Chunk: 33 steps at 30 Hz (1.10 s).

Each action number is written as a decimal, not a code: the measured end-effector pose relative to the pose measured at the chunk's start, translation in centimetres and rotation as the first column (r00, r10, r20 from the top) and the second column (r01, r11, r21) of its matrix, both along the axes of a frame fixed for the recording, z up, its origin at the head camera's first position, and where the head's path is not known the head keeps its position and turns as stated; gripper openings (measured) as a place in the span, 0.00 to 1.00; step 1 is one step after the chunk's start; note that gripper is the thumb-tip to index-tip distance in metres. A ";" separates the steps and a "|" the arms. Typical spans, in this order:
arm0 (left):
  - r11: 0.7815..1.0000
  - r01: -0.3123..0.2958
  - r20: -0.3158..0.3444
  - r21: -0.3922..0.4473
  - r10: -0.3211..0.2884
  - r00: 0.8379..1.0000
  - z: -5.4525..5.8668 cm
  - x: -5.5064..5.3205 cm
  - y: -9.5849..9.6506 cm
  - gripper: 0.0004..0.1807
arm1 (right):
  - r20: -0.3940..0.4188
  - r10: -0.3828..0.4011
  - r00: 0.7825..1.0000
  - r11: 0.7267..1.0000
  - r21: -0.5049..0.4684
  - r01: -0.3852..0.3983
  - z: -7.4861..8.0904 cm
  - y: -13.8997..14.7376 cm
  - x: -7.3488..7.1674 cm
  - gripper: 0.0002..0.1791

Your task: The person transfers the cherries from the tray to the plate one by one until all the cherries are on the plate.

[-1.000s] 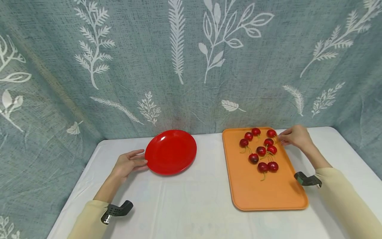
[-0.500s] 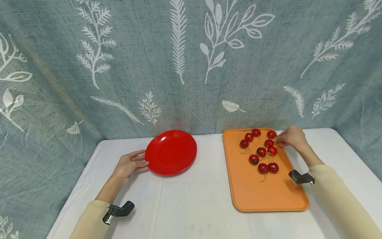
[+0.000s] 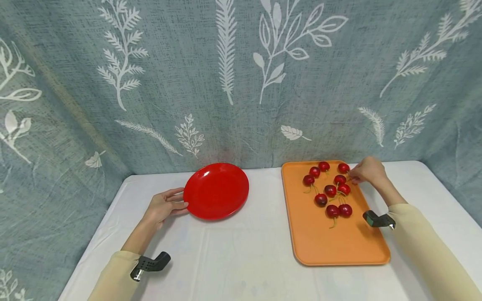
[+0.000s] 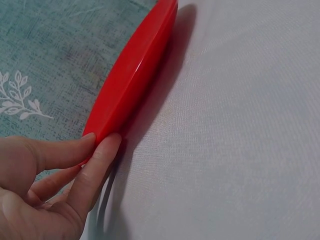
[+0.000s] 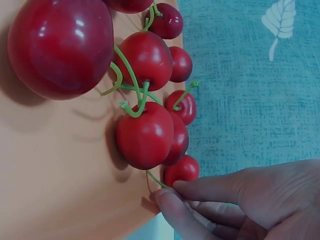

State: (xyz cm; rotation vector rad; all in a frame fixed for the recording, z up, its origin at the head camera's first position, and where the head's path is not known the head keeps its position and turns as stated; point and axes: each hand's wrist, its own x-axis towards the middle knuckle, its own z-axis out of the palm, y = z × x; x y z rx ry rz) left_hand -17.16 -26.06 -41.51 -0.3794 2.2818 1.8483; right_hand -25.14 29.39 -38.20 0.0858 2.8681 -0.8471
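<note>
My left hand pinches the left rim of a round red plate. In the left wrist view, the thumb lies on one side of the rim of the plate and fingers on the other. My right hand is at the far right edge of an orange tray. In the right wrist view, its thumb and forefinger pinch the green stem of a red cherry. Several more cherries with green stems lie close together on the far half of the tray.
A white cloth covers the table, with the plate at left and the tray at right. A grey-green curtain with white leaf prints hangs right behind the table's far edge. Black wrist cameras stick out from both sleeves.
My right hand has moved slightly left, its fingertips coming in to the stem of the far right cherry. My left hand stays at the plate's rim.
</note>
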 end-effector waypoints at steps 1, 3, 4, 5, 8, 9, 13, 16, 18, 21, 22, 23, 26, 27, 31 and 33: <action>1.000 0.000 0.000 -0.002 0.000 1.000 0.0 0.0 0.0 0.34 | -0.001 -0.004 1.000 1.000 0.005 0.004 0.0 0.0 0.0 0.13; 1.000 0.002 0.001 -0.003 -0.002 1.000 0.0 0.0 0.0 0.34 | -0.010 -0.004 1.000 1.000 0.024 0.004 -0.1 0.0 -0.1 0.14; 1.000 0.003 0.001 -0.002 -0.003 1.000 0.0 0.0 0.0 0.34 | -0.013 -0.005 1.000 1.000 0.029 0.005 -0.1 0.0 -0.1 0.14; 1.000 0.005 0.000 -0.001 -0.005 1.000 0.0 0.0 0.0 0.34 | -0.014 -0.002 1.000 0.999 0.034 0.002 -0.1 0.1 -0.1 0.14; 1.000 0.007 0.000 0.003 -0.007 1.000 0.0 0.1 -0.1 0.34 | -0.008 -0.003 1.000 0.999 0.043 0.004 0.0 0.0 -0.2 0.14; 1.000 0.008 -0.001 0.006 -0.008 1.000 0.0 0.1 -0.1 0.33 | 0.001 -0.006 1.000 0.999 0.038 0.006 0.0 -0.1 -0.3 0.14; 1.000 0.010 -0.003 0.012 -0.010 1.000 0.1 0.1 0.0 0.33 | 0.035 -0.003 0.999 1.000 0.009 0.002 0.3 -0.1 -0.3 0.14; 1.000 0.010 -0.003 0.017 -0.010 1.000 0.1 0.0 0.0 0.33 | 0.053 0.005 0.999 1.000 -0.030 -0.003 0.3 0.1 -0.3 0.15; 1.000 0.010 -0.001 0.019 -0.010 1.000 0.2 0.0 0.0 0.34 | 0.054 0.005 0.999 0.999 -0.053 -0.002 0.3 0.2 -0.3 0.15; 1.000 0.011 -0.002 0.022 -0.011 1.000 0.2 -0.1 0.1 0.34 | 0.052 0.011 0.999 0.996 -0.094 -0.006 0.4 0.6 -0.3 0.15; 1.000 0.011 -0.002 0.023 -0.011 1.000 0.2 -0.1 0.2 0.34 | 0.049 0.015 0.999 0.994 -0.109 -0.010 0.5 0.7 -0.3 0.16; 1.000 0.012 -0.004 0.023 -0.012 1.000 0.2 -0.1 0.2 0.34 | 0.044 0.018 0.999 0.992 -0.123 -0.012 0.6 0.8 -0.3 0.16; 1.000 0.016 -0.004 0.012 -0.016 1.000 0.2 -0.1 0.2 0.34 | 0.030 0.021 0.999 0.982 -0.190 -0.015 0.8 0.9 -0.2 0.17; 1.000 0.016 -0.001 0.006 -0.016 1.000 0.2 -0.1 0.2 0.34 | 0.025 0.019 1.000 0.977 -0.214 -0.013 0.9 0.8 -0.1 0.17; 1.000 0.017 0.011 -0.006 -0.017 1.000 0.1 0.0 0.0 0.34 | 0.035 0.002 0.999 0.944 -0.330 0.009 1.1 0.2 -0.3 0.20; 1.000 0.020 0.014 0.000 -0.020 1.000 0.0 0.0 0.0 0.34 | 0.049 0.002 0.999 0.928 -0.373 0.017 1.4 -0.1 -0.5 0.20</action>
